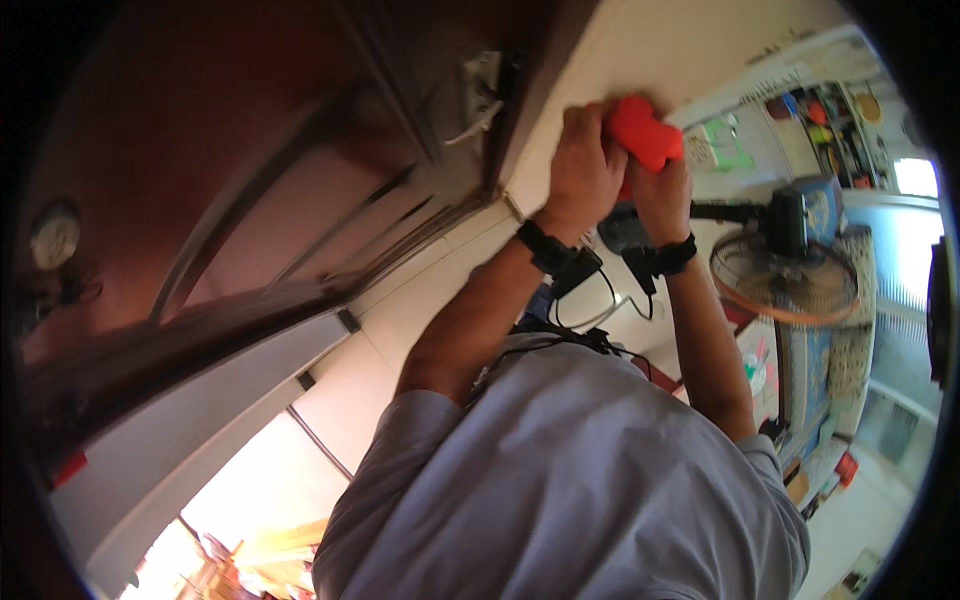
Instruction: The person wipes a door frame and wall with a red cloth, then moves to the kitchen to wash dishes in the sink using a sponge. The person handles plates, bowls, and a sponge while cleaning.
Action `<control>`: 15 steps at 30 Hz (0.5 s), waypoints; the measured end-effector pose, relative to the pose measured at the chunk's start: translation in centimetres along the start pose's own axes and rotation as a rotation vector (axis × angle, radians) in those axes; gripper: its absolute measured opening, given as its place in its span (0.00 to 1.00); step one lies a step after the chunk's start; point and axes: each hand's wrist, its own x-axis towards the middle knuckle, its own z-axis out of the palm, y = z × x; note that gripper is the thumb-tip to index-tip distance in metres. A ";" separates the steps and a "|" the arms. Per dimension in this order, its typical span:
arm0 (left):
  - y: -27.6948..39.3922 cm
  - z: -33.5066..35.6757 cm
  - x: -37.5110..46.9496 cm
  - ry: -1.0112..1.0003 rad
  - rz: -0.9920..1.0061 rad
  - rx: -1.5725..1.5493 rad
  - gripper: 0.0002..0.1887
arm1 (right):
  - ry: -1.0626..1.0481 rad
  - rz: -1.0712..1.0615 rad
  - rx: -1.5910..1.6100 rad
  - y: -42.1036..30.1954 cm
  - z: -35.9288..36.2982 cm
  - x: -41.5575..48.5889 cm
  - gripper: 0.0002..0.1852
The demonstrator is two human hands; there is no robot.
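Note:
A bright red object, soft-looking and rounded, is between my two hands in front of a cream wall; its exact kind cannot be told. My left hand has its fingers around the object's left side. From the other side my right hand grips its lower edge, with a bit more red showing between the palms. Both wrists wear black straps with small black boxes and cables. The fingertips are partly hidden behind the object and the hands.
A dark reddish-brown door with a metal handle stands close on the left. To the right is a black pedestal fan, with a patterned seat beyond it. Shelves with assorted items stand at the upper right. Bright light enters at the lower left.

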 end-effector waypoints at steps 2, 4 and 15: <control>3.1 -1.5 2.2 -0.006 0.108 -0.073 0.21 | 0.043 -0.151 0.085 -2.9 -2.3 1.4 0.29; 6.0 -2.9 4.2 0.002 0.206 -0.163 0.21 | 0.126 -0.171 0.036 -5.8 -4.5 2.6 0.30; 3.7 -2.0 4.6 -0.113 -0.012 -0.049 0.21 | 0.146 -0.068 -0.030 -4.5 -2.8 2.4 0.39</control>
